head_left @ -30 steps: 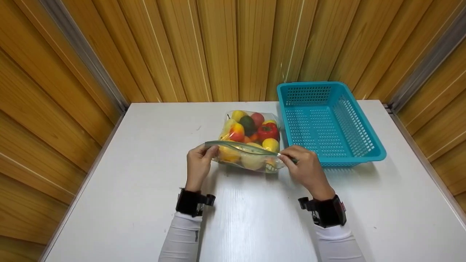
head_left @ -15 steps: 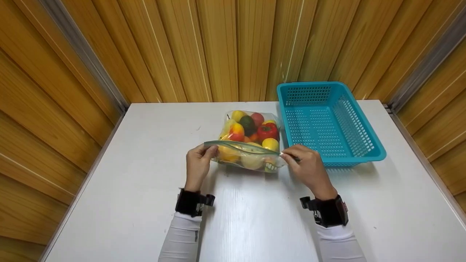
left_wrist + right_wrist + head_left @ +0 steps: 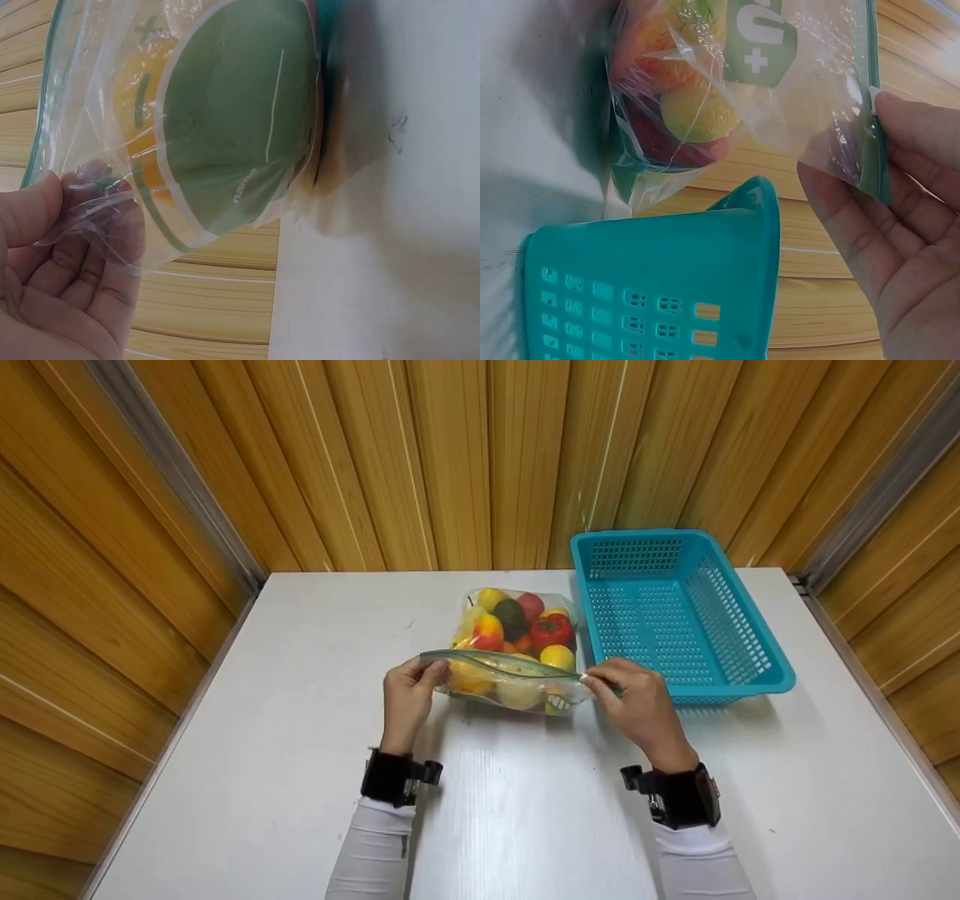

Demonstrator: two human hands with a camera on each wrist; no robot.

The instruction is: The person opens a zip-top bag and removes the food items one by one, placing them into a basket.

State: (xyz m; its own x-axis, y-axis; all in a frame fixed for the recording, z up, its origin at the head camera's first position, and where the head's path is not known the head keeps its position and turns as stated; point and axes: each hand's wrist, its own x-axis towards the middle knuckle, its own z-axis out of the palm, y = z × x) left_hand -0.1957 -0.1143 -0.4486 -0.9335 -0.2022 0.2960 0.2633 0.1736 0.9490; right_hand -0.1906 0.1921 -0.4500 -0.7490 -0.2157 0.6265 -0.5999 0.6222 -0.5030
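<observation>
A clear zip bag with a green-edged top lies on the white table, full of fruit and vegetables: a red bell pepper, a dark green avocado, a lemon and several others. My left hand pinches the bag's top left corner between thumb and fingers. At the other end of the top, my right hand grips the green edge, its thumb on the small white slider. Between the hands the two green edges run slightly apart. Green printing shows on the bag's front in both wrist views.
A turquoise perforated basket with nothing in it stands just right of the bag, near my right hand. The white table extends around them. Wood-patterned panels rise behind the table and on both sides.
My right hand has shifted slightly to the right, with the white slider under its thumb. The left hand, the fruit and the basket stay practically where they were.
</observation>
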